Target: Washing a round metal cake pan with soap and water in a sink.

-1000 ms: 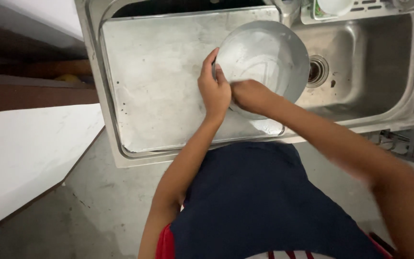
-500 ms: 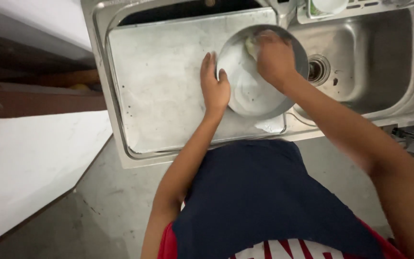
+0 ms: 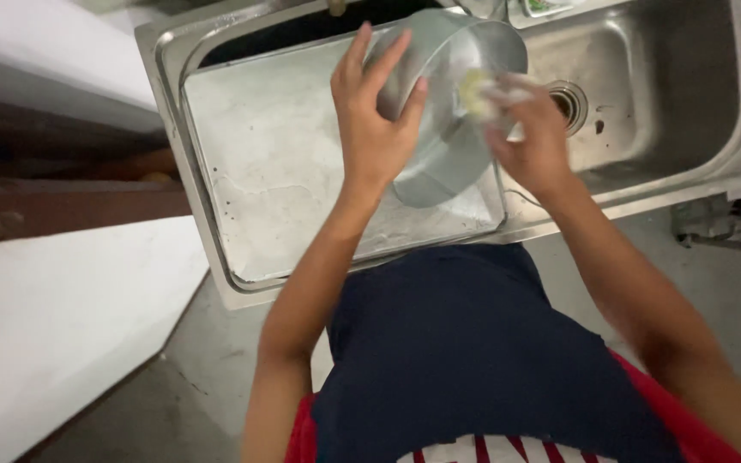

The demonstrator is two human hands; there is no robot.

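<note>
A round steel bowl (image 3: 443,111) is tilted on its side above the steel sink's draining board (image 3: 276,180). My left hand (image 3: 372,116) grips the bowl's outer wall from the left, fingers spread over it. Inside the bowl's mouth, my right hand (image 3: 529,137) presses a small pale yellow scrub pad (image 3: 476,88) against the metal. The pad is blurred and partly covered by my fingers.
The sink basin (image 3: 662,94) with its round drain (image 3: 569,101) lies to the right of the bowl. A white surface (image 3: 53,326) fills the lower left, with a dark wooden ledge (image 3: 62,206) above it. Grey concrete floor shows beside my body.
The bowl has been lifted off the board and tipped up on its side. My left hand shifted from its rim to its outer wall; my right hand keeps moving inside.
</note>
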